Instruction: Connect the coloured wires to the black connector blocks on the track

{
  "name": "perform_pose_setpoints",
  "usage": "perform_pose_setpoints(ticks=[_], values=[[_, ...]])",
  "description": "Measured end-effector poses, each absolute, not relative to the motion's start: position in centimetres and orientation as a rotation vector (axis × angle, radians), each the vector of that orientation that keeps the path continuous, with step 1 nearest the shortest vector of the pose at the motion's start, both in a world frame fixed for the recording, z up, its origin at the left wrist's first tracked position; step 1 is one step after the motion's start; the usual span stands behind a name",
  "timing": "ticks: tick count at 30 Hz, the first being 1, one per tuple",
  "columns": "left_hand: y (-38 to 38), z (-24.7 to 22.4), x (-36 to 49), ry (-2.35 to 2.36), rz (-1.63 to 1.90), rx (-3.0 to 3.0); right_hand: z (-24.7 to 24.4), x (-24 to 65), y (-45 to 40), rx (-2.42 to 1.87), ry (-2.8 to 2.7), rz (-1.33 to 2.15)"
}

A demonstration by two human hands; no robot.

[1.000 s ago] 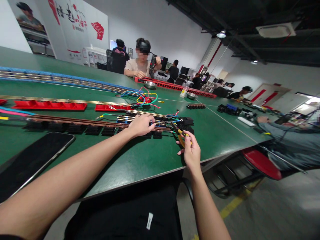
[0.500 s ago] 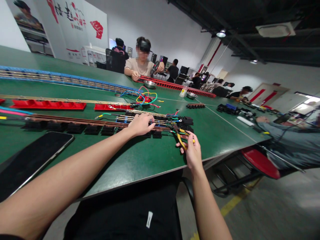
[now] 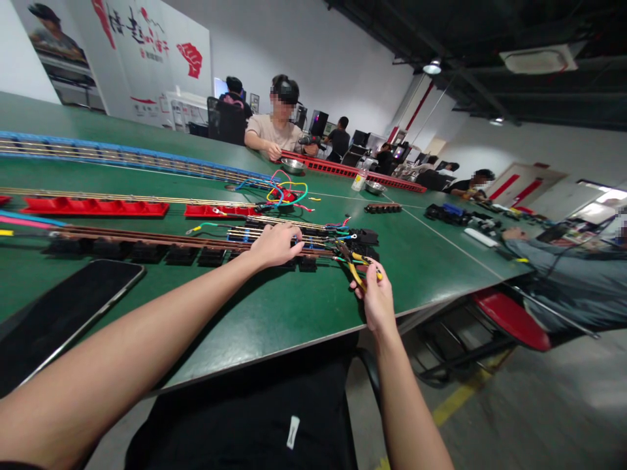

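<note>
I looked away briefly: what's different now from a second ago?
The pliers in the right hand have opened: their handles, closer together a second ago, now stand apart. Across the table, the drill in a co-worker's hand, raised before, has come down. Nothing was visibly picked up or let go. The left hand stays over the brown bars, and the phone lies where it was.

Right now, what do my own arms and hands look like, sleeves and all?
Your left hand and right hand are ungloved, with no watch visible. Both forearms are bare. A dark sleeve edge shows at the lower left corner; no right sleeve is in view.
</note>
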State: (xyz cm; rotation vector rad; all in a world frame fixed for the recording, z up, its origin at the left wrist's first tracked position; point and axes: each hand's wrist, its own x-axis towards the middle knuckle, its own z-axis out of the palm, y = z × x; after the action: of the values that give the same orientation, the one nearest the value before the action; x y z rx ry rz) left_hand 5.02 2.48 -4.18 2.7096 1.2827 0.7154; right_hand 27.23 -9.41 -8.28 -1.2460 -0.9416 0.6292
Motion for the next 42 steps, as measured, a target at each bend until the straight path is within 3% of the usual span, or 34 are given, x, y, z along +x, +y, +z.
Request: perform_pose_setpoints(ticks=[19, 42], values=[[2.5, -4.4, 4.9, 1.277, 0.729, 2.677, -4.3, 28.7, -13.5, -1.378, -1.067, 0.436], [2.6, -4.3, 5.0, 1.29, 0.727, 2.713, -4.5, 28.7, -13.2, -1.475, -1.175, 0.448]])
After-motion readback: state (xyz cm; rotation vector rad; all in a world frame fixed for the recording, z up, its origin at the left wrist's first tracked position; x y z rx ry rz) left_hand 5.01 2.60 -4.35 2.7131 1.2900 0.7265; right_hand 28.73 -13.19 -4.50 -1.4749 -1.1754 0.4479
